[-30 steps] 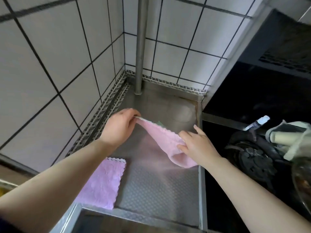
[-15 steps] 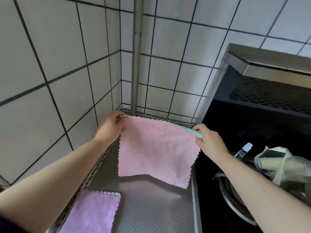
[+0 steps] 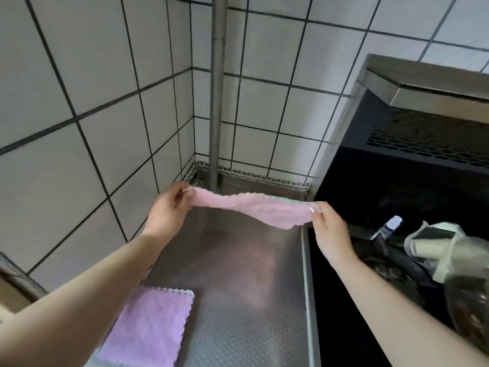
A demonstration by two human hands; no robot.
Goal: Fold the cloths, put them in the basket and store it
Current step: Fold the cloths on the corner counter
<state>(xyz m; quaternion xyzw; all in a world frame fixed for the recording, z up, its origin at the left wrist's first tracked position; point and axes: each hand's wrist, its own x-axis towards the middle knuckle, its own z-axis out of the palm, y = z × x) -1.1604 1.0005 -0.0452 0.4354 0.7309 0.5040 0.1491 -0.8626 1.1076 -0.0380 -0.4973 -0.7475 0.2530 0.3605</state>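
Observation:
A pink cloth [image 3: 254,209] with a green back edge is stretched in the air above the steel counter [image 3: 238,274]. My left hand [image 3: 169,210] pinches its left corner. My right hand [image 3: 326,227] pinches its right corner. The cloth lies almost flat between them, its zigzag front edge sagging a little near my right hand. A purple cloth [image 3: 148,327], folded flat, rests on the counter's near left part, partly under my left forearm. No basket is in view.
Tiled walls close the counter at the left and back, with a steel pipe [image 3: 217,96] standing in the back corner. A black stove area lies to the right, holding a small bottle [image 3: 387,227] and a bagged roll [image 3: 436,250].
The cloth was bunched low over the counter, then held hanging down by its top corners. Now it has swung up to nearly level between both hands, and the view tilted slightly down.

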